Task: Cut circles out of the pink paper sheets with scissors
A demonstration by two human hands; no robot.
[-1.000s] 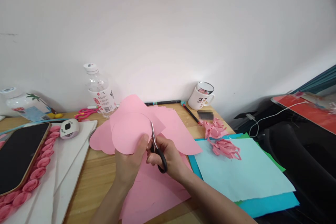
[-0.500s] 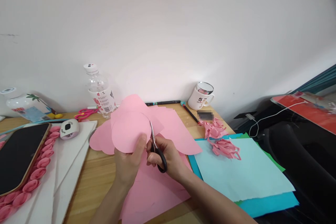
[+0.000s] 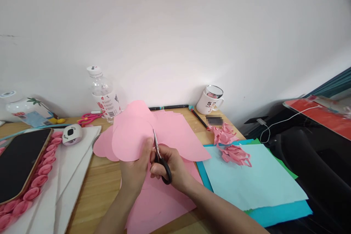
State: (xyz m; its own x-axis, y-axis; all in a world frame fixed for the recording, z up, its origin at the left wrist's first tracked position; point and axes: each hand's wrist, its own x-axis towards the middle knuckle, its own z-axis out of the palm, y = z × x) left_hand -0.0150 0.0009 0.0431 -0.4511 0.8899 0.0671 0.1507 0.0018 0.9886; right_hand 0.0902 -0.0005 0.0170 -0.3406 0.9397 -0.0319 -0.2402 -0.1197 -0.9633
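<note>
My left hand (image 3: 135, 168) pinches a piece of pink paper (image 3: 131, 139) at its lower right, thumb on top, the other fingers hidden beneath. The piece has a rounded outline, and a curved line runs across its upper part. My right hand (image 3: 171, 164) grips black-handled scissors (image 3: 163, 170), their blades pointing up along the right edge of the paper. Whether the blades are parted is hard to make out. Larger pink sheets (image 3: 175, 131) lie under both hands, and rounded pink paper pieces (image 3: 105, 142) rest to the left of them.
A clear bottle (image 3: 106, 98) and pink scissors (image 3: 89, 117) stand or lie behind on the left. A white mug (image 3: 210, 100) is at the back right. Crumpled pink scraps (image 3: 234, 155) lie on light blue paper (image 3: 255, 179). A phone (image 3: 20, 164) sits left, beside pink paper rolls (image 3: 40, 180).
Both hands, the held paper and the scissors have shifted slightly left. The paper has turned a little, and the strip at its right side no longer shows.
</note>
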